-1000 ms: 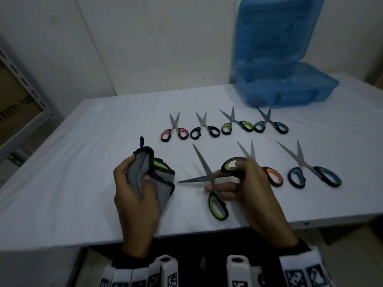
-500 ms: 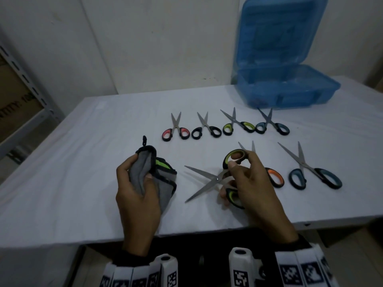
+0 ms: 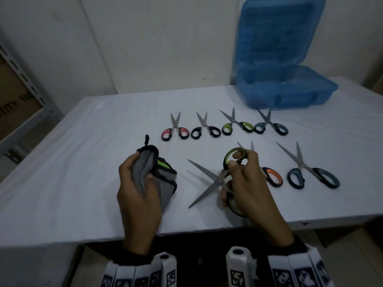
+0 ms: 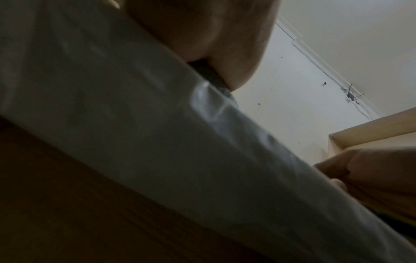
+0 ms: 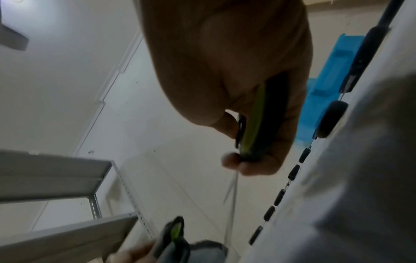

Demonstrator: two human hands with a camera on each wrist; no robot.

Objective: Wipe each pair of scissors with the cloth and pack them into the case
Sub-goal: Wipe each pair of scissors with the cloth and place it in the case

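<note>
The right hand grips the green scissors above the bench, thumb through the upper loop, fingers curled around the lower one; the blades are spread wide in an X, tips toward the left hand. That hand's fingers curl around the folded grey cloth, just beside the blade tips and not touching them. The open blue case stands at the far right.
</note>
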